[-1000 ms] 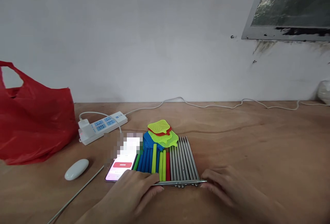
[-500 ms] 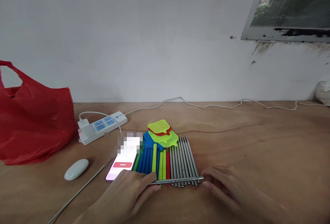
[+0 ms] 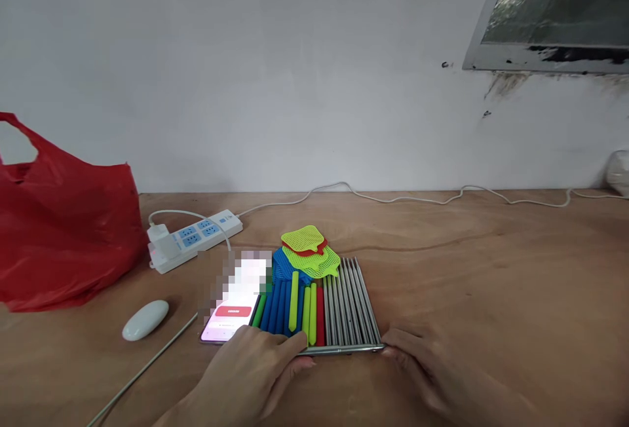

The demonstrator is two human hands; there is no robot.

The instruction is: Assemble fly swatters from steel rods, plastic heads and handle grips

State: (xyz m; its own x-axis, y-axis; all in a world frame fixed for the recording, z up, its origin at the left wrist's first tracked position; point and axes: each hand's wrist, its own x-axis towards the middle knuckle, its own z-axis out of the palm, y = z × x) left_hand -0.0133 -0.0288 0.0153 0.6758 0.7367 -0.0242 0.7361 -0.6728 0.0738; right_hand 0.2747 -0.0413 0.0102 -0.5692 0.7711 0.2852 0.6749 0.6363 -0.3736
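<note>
- Our left hand (image 3: 255, 371) lies on the worktop (image 3: 491, 283), its grip narrow, pinching the left end of a steel rod (image 3: 344, 349).
- Our right hand (image 3: 435, 371) lies flat, its grip loose, with the fingertips touching the steel rod's right end.
- The steel rod lies crosswise against the near ends of the grey rods (image 3: 351, 299) and the coloured sticks (image 3: 289, 306).

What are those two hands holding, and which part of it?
A thin metal rod, by its two ends: the left hand grips the left end, the right hand the right end. It lies across the other rods.
</note>
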